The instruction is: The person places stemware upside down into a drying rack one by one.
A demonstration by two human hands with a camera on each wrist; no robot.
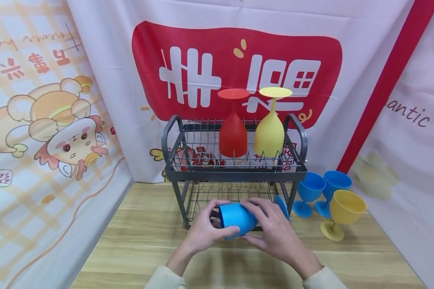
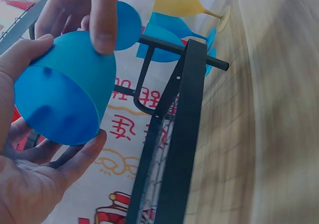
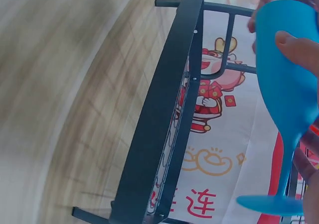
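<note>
Both hands hold a blue goblet (image 1: 238, 218) on its side in front of the rack's lower tier, its mouth toward the left and its foot toward the right. My left hand (image 1: 209, 226) grips it near the rim, thumb in front and fingers around the far side. Around the bowl's base end curls my right hand (image 1: 273, 228). The left wrist view looks into the hollow bowl (image 2: 60, 104). In the right wrist view the goblet's stem and round foot (image 3: 271, 204) show free of the fingers.
A dark two-tier dish rack (image 1: 235, 176) stands on the wooden table (image 1: 137, 241). Upside down on its top tier are a red goblet (image 1: 233, 136) and a yellow goblet (image 1: 269, 136). Right of it stand two blue goblets (image 1: 311, 186) and another yellow goblet (image 1: 347, 206).
</note>
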